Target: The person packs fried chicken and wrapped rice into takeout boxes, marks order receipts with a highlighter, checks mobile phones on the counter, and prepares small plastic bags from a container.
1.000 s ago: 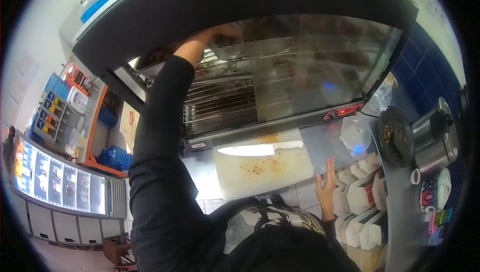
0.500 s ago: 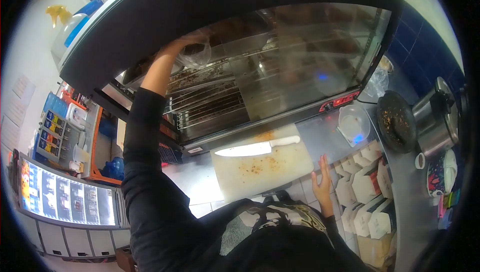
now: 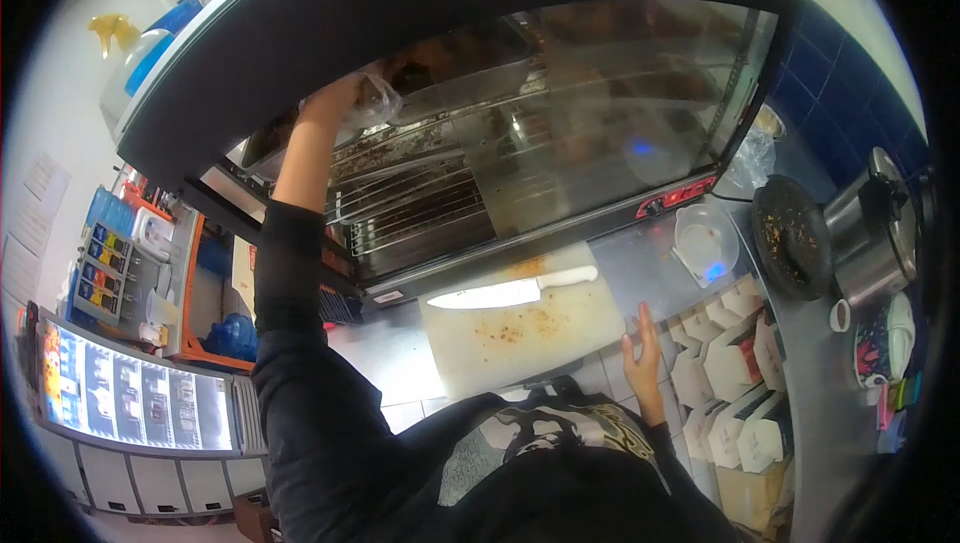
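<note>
My left hand (image 3: 338,98) is inside the glass-fronted cabinet (image 3: 580,223), at its upper left, with its fingers partly hidden. It holds a clear crumpled plastic bag (image 3: 378,103) above the wire racks (image 3: 415,208). Lower right, my right hand (image 3: 643,358) hangs in the air with its fingers apart and nothing in it, beside the cutting board (image 3: 520,343). On that stained board lies a white-handled knife (image 3: 500,293), its blade pointing left.
Folded white boxes (image 3: 730,363) stand right of my right hand. Farther right are a clear container (image 3: 705,243), a dark pan with food bits (image 3: 790,238) and a steel pot (image 3: 870,233). A lit display fridge (image 3: 135,393) is at the left, a spray bottle (image 3: 135,53) at the upper left.
My left hand and the plastic bag have moved left inside the cabinet. The view has shifted slightly. My right hand stays open near the board's right side.
</note>
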`<state>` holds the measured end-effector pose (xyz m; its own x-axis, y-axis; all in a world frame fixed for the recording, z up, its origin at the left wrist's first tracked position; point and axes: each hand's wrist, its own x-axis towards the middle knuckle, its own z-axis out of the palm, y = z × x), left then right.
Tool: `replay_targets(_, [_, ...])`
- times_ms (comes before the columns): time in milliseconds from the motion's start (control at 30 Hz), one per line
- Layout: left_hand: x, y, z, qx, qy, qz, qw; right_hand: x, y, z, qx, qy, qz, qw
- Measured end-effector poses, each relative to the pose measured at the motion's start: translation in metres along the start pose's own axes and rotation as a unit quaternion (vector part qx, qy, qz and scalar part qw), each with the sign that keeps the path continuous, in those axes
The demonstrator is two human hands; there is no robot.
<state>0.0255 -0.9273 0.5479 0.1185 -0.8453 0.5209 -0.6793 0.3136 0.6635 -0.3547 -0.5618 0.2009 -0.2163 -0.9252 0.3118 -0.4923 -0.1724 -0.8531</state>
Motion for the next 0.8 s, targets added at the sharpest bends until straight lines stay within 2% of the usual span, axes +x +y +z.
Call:
replay_targets(233, [-0.006, -0.011, -0.007, -0.121, 0.076, -0.051, 0.988, 0.0, 0.006, 0.01, 0.007, 0.002, -0.035, 0.999])
replay_targets(367, [-0.021, -0.017, -0.019, -0.206, 0.108, -0.083, 0.969, -0.001, -0.002, 0.011, 0.024, -0.022, 0.013, 0.999])
replay_targets(633, [-0.12, 0.0, -0.059, -0.423, 0.148, -0.131, 0.884, -0.009, 0.009, 0.018, 0.016, -0.023, -0.013, 1.0])
replay_targets(700, [-0.157, 0.014, -0.063, -0.47, 0.152, -0.121, 0.861, -0.013, 0.003, 0.017, -0.013, 0.028, -0.052, 0.998])
replay_targets(733, [-0.18, 0.025, -0.06, -0.496, 0.151, -0.106, 0.849, -0.019, 0.003, 0.013, -0.017, 0.033, -0.043, 0.998])
replay_targets(800, [-0.224, 0.06, -0.046, -0.522, 0.165, -0.089, 0.832, -0.043, 0.007, 0.001, -0.032, 0.026, 0.064, 0.997])
